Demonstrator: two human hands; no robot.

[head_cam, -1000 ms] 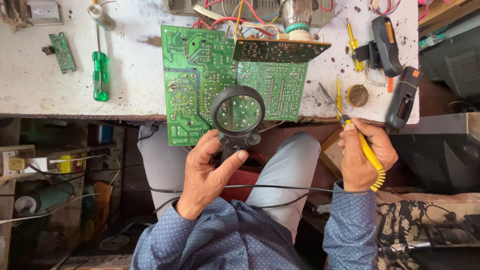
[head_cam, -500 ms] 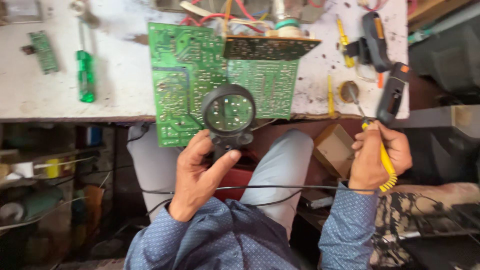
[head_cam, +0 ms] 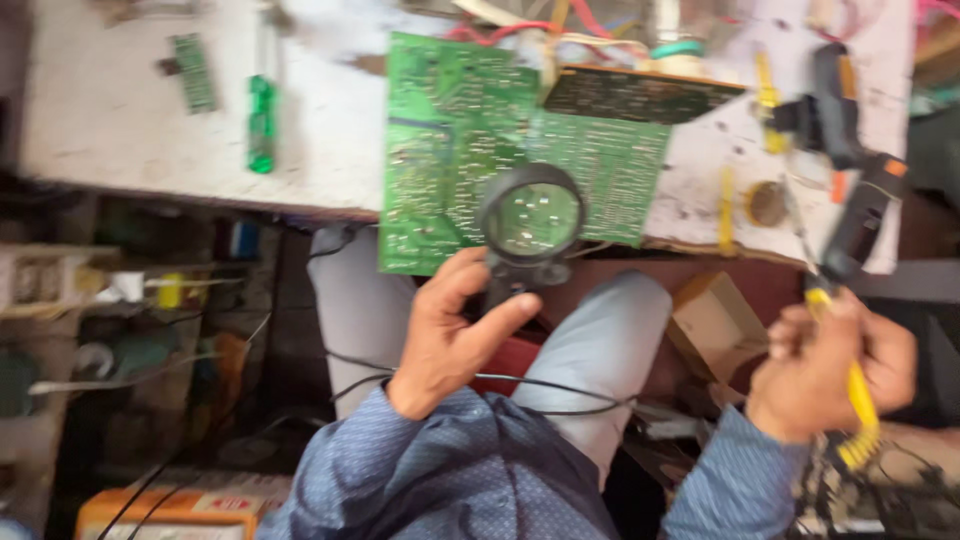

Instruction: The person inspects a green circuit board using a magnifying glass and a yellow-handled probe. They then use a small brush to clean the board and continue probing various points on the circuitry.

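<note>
Currently the left hand (head_cam: 455, 335) grips the black handle of a round magnifier (head_cam: 530, 222), holding its lens over the lower edge of the large green circuit board (head_cam: 450, 140). That board lies on the white bench (head_cam: 140, 130) just beyond the hand and overhangs the bench edge toward the person's lap. The right hand (head_cam: 835, 365) is clenched around a yellow-handled tool (head_cam: 855, 400), low and well to the right of the board.

Risk 1: the overhanging board may tip off the bench if the magnifier presses down on its free edge.
Risk 2: the tool tip, near the dark devices above the right hand, may snag their leads.
Risk 3: the thin black cable (head_cam: 480, 380) across the lap may catch on either wrist.

Packages: a small brown cardboard box (head_cam: 715, 325) sits left of the right hand, below the bench edge. An orange package (head_cam: 170, 505) lies below and left of the left hand; its markings are blurred.
</note>
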